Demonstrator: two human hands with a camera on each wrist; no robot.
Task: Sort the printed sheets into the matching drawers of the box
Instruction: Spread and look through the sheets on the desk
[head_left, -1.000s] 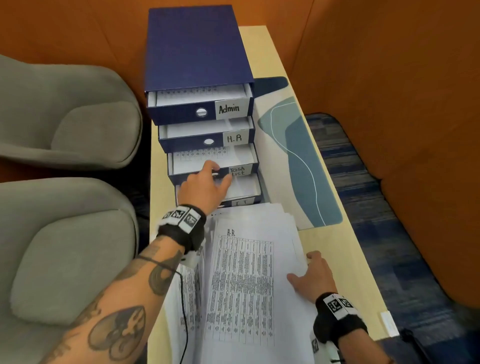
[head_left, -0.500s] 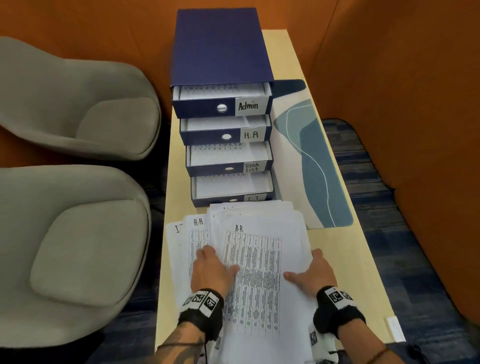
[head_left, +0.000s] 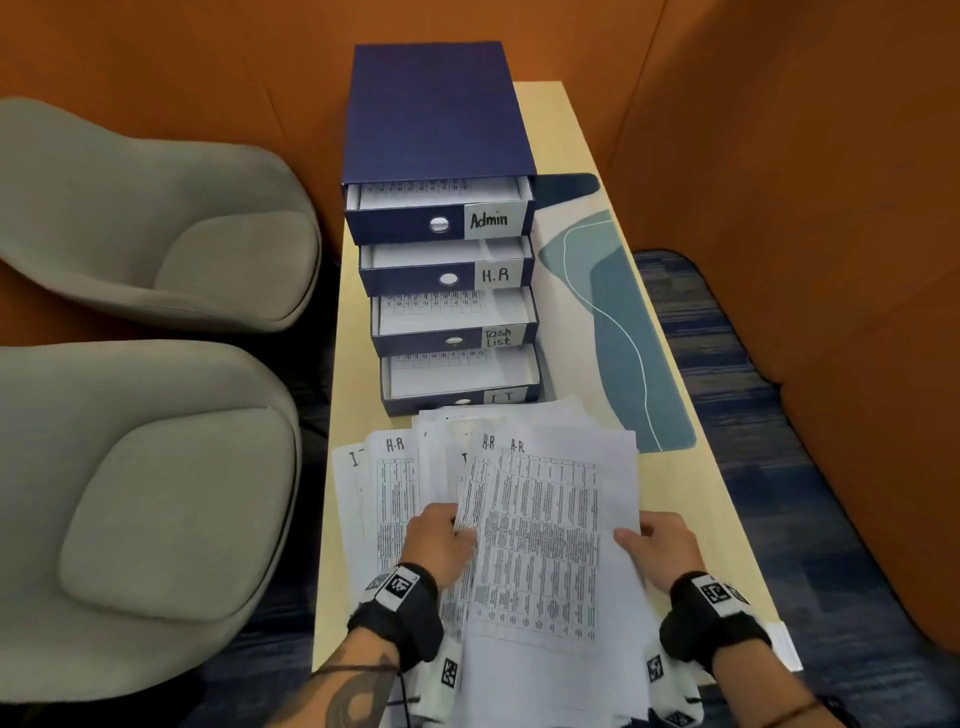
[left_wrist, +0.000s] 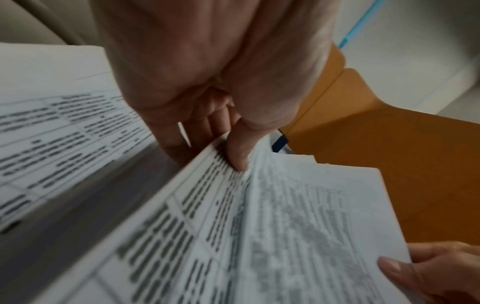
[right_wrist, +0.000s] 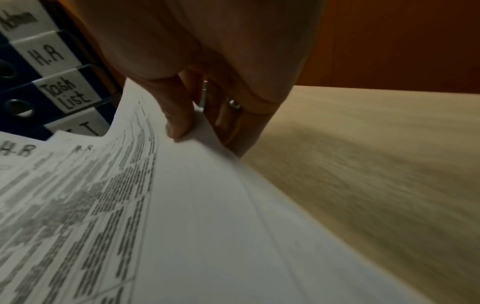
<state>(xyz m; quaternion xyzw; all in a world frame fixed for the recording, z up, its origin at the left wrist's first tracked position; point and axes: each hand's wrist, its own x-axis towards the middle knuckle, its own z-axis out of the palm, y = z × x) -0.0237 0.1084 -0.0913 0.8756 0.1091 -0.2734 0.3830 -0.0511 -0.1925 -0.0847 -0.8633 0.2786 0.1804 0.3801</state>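
Note:
A dark blue drawer box (head_left: 436, 114) stands on the far half of the table with all its drawers pulled out: Admin (head_left: 405, 224), H.R (head_left: 415, 280), Task List (head_left: 426, 343) and I.T (head_left: 431, 402). In front of it lies a fanned pile of printed sheets (head_left: 395, 493). The top sheet (head_left: 545, 530) is headed H.R. My left hand (head_left: 439, 540) pinches the raised left edge of the upper sheets (left_wrist: 207, 205), thumb on top. My right hand (head_left: 657, 545) pinches their right edge (right_wrist: 182, 205), thumb above and fingers underneath.
Two grey armchairs (head_left: 156, 234) (head_left: 145, 493) stand close along the table's left side. Orange padded walls enclose the back and right. A blue-patterned desk mat (head_left: 618, 332) lies right of the box. Bare tabletop (head_left: 696, 499) shows right of the pile.
My left hand has come back from the Task List drawer to the pile. Both hands went from lying flat on the sheets to pinching and lifting the upper sheets' edges.

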